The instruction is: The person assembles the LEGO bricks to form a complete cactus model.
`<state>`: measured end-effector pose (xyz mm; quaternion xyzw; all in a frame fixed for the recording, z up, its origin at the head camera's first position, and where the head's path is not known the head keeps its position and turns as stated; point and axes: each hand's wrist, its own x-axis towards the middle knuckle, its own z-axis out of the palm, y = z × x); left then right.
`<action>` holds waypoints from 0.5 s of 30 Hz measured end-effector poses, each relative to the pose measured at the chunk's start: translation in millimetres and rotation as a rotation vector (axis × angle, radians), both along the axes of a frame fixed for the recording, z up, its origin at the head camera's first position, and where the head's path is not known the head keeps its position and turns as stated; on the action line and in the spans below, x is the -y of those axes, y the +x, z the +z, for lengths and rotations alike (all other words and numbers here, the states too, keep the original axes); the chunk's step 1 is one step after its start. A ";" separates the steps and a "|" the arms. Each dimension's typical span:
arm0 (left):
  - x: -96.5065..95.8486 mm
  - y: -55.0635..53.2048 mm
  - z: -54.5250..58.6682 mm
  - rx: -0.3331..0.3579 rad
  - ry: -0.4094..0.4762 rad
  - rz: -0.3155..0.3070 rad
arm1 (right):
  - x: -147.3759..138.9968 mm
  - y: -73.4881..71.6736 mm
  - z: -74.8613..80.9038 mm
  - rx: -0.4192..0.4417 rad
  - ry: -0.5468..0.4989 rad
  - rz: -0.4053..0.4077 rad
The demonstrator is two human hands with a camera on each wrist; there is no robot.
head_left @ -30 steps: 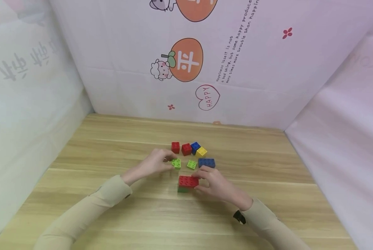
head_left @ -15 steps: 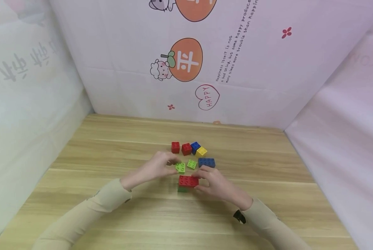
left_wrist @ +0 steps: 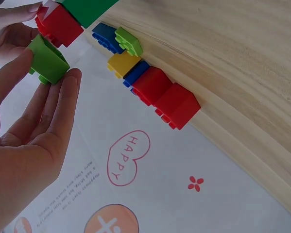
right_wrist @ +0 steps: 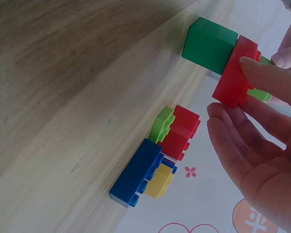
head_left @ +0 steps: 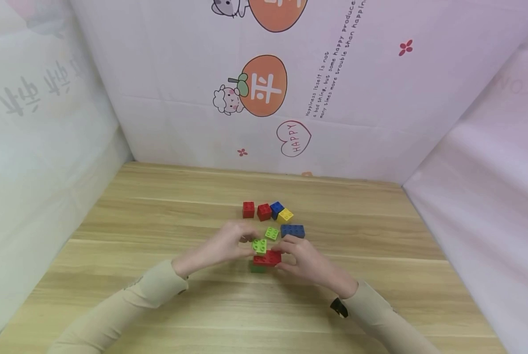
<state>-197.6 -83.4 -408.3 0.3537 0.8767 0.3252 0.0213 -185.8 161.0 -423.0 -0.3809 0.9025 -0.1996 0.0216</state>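
Below a printed cloth (head_left: 170, 64) I see one counter (head_left: 210, 309), with two hands at its middle and nine bricks in all. On my feed the right hand (head_left: 305, 258) has thumb and fingers closed on the red slab (head_left: 272, 259), and the left hand (head_left: 228, 241) pinches a lime brick, its gap just that brick's width.

Two bricks are long. The red slab sits on one green block (right_wrist: 211, 46) and juts out past it to the right; I take the right-hand grip on that unsupported end as bracing, so the pair doesn't tip. The blue slab (head_left: 293, 231) lies just beyond that hand, probably parked there to leave working room in front.

Six bricks are small. Two are red: the left cube (head_left: 248, 210) and the right cube (head_left: 264, 212), heading the back row. One blue cube (head_left: 276, 208) and one yellow cube (head_left: 285, 215) follow. Two are lime: the loose lime (head_left: 271, 233) rests left of the blue slab, and the held lime (head_left: 260, 246) is over the red slab's left end, gripped by its sides, I judge, to leave studs and underside free. Whether it touches the slab, I can't tell.
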 end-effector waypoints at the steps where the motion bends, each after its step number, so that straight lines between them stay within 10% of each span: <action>1: 0.0 0.3 -0.8 -0.001 -0.001 -0.001 | 0.0 -0.1 -0.2 -0.003 0.001 -0.001; 15: -2.0 5.2 -5.1 0.021 0.002 -0.011 | 1.0 -0.3 -0.5 0.012 -0.009 -0.002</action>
